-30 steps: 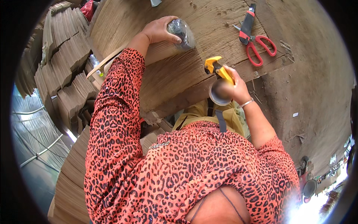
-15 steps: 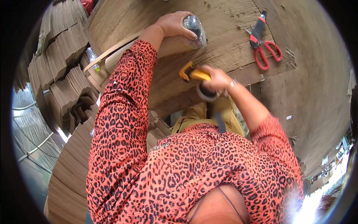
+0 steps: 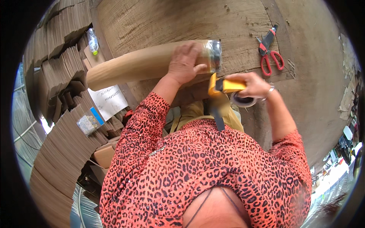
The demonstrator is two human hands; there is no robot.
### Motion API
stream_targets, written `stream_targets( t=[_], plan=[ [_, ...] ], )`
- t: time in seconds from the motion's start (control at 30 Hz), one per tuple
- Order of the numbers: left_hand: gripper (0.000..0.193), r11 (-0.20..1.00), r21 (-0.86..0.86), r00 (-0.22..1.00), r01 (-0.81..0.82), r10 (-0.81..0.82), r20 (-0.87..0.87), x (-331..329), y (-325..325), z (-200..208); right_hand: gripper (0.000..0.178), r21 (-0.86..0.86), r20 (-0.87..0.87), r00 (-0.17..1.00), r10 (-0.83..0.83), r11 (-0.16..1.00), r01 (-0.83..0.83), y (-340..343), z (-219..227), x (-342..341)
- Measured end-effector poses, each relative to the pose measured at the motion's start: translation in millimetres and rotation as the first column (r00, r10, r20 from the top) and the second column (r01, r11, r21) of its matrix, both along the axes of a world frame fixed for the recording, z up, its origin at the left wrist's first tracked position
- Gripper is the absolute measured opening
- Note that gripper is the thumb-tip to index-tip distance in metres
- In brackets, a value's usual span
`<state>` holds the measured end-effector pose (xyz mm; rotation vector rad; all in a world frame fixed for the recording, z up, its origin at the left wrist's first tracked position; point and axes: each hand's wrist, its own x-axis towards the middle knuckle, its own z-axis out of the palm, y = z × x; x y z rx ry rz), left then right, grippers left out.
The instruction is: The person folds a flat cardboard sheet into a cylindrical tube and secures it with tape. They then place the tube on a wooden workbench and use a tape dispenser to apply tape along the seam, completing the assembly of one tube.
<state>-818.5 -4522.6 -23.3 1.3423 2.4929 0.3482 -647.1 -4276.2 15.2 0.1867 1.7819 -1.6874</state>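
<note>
A long brown paper-covered tube (image 3: 133, 65) lies across the wooden tabletop in front of me. Its right end (image 3: 216, 56) is dark and wrapped in shiny clear tape. My left hand (image 3: 185, 62) bears on the tube near that end, fingers curved over the top and thumb held apart. Just right of and nearer than the taped end, my right hand (image 3: 255, 85) grips a yellow and black tape dispenser (image 3: 218, 85). A roll of tape (image 3: 243, 101) shows below the fingers. The dispenser's front is apart from the tube.
Red-handled scissors (image 3: 272, 62) and a black and red utility knife (image 3: 268, 40) lie on the table at right. Stacked flat cardboard (image 3: 61, 140) fills the left side. A bottle (image 3: 92, 41), a white sheet (image 3: 109, 102) and a clear packet (image 3: 89, 122) rest there.
The tube has come nearer and its taped end has shifted right. My left hand has moved from that end onto the tube's body. The tape dispenser in my right hand has moved right.
</note>
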Motion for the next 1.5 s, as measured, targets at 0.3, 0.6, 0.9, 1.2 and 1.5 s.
stream_targets(
  t=[0.3, 0.6, 0.9, 1.2, 1.5],
  plan=[
    [0.112, 0.987, 0.019, 0.985, -0.162, 0.163, -0.06, 32.7, -45.8, -6.7, 0.063, 0.444, -0.287, 0.94, 0.183, 0.895, -0.039, 8.7, 36.7, -149.4],
    [0.112, 0.971, 0.02, 0.969, -0.24, 0.241, -0.06, 36.1, -59.4, -12.9, 0.064, 0.78, 0.024, 0.754, 0.656, 0.46, -0.424, 15.6, 31.9, -140.0],
    [0.119, 0.985, -0.165, 0.995, 0.044, -0.058, -0.079, 18.1, -16.5, -6.8, 0.059, 0.704, -0.147, 0.925, 0.35, 0.694, -0.15, 26.3, -4.9, -94.5],
    [0.113, 0.955, -0.265, 0.99, 0.13, -0.141, -0.024, -39.7, 23.7, 9.1, 0.06, -0.06, -0.13, 0.884, -0.448, 0.894, 0.444, 2.4, -124.3, -64.7],
    [0.109, 0.913, -0.371, 0.984, 0.167, -0.133, 0.115, -80.5, 46.5, -2.2, 0.068, -0.207, 0.163, 0.652, -0.741, 0.62, 0.757, -80.2, -139.8, 22.7]
  ],
)
